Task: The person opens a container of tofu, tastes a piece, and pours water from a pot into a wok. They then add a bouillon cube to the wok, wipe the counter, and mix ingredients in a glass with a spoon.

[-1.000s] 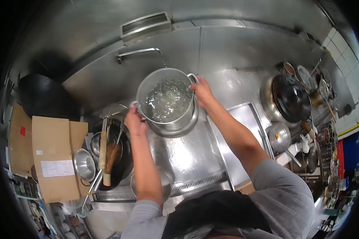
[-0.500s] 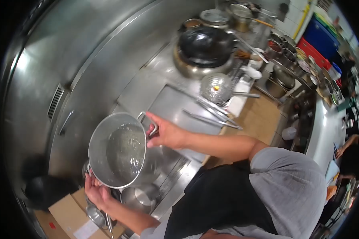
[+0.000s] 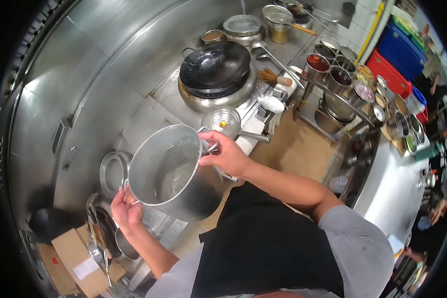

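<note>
A large metal stockpot (image 3: 203, 194) is held up in front of my body, its mouth tilted toward the upper left. Clear liquid (image 3: 176, 176) lies in the bottom of it. My left hand (image 3: 126, 206) is closed around the side handle at the pot's lower left. On the opposite side, my right hand (image 3: 223, 155) grips the other loop handle, thumb near the rim. Just beyond the right hand rests a perforated strainer ladle (image 3: 213, 119) with a small yellow piece in it. Further back, a black wok (image 3: 216, 67) sits on a round metal burner ring.
A round metal pan (image 3: 113, 174) is on the steel counter behind the pot. Cardboard boxes (image 3: 72, 248) and utensils lie at lower left. Right of the stove are a bamboo brush (image 3: 270, 76), a rack (image 3: 342, 94) of sauce pots and a long white counter (image 3: 382, 184). People stand at far right.
My view and body have turned. The stockpot, still in both hands, has shifted right and nearer the strainer ladle, showing more of its outer wall. The round pan behind it has come into view.
</note>
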A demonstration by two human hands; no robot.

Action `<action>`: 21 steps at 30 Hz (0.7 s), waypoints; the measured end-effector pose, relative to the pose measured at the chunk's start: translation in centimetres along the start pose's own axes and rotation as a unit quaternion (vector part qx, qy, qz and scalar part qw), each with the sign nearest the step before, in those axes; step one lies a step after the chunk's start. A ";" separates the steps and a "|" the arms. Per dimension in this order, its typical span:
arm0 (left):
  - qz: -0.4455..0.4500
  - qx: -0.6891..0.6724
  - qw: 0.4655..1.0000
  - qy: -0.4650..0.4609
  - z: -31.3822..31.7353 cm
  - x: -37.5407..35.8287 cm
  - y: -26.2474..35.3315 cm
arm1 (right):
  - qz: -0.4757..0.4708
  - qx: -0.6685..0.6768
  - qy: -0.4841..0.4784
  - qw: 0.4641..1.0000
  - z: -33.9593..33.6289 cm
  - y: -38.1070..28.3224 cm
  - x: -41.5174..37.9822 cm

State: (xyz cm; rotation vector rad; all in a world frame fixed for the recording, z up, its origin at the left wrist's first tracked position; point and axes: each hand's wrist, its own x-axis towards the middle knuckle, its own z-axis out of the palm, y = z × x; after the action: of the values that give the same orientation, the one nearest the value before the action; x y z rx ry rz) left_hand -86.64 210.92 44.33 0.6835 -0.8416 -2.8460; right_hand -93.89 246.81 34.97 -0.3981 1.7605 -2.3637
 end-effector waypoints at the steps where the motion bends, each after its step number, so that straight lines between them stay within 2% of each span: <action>1: -0.009 -0.003 1.000 0.003 1.3 0.8 -1.8 | 0.011 0.017 0.001 1.000 -2.2 -0.5 0.7; 3: -0.005 -0.012 1.000 -0.002 2.9 3.1 -4.8 | 0.044 0.051 -0.007 0.998 -6.1 -1.5 1.9; 5: 0.012 0.052 0.999 0.010 5.8 5.6 -7.1 | 0.052 0.069 -0.022 0.996 -9.9 -0.5 4.6; 8: 0.014 0.031 0.998 0.043 9.1 8.2 -9.8 | 0.045 0.082 -0.028 0.995 -13.9 0.6 6.7; 11: 0.016 0.027 0.999 0.035 11.9 11.6 -11.9 | 0.047 0.079 -0.018 0.996 -17.3 -0.4 10.5; 13: 0.056 0.049 0.997 0.023 13.8 13.7 -13.3 | 0.073 0.099 -0.047 0.991 -20.4 2.1 13.6; 15: 0.078 0.048 0.994 0.067 16.6 15.4 -15.1 | 0.039 0.110 -0.073 0.991 -22.5 2.7 16.5; 17: 0.115 0.084 0.985 0.100 18.4 17.0 -16.8 | 0.048 0.107 -0.087 0.989 -24.5 2.9 19.0; 19: 0.136 0.082 0.979 0.128 20.2 18.7 -18.6 | 0.068 0.163 -0.095 0.980 -26.3 3.9 21.4; 21: 0.172 0.090 0.968 0.160 21.7 19.6 -20.2 | 0.064 0.149 -0.107 0.981 -27.7 4.7 23.1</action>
State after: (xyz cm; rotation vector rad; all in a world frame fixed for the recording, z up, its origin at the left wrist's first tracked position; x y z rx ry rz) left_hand -113.17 234.47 42.07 0.8872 -1.0499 -2.2945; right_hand -124.55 263.97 25.61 -0.4592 1.2750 -2.3435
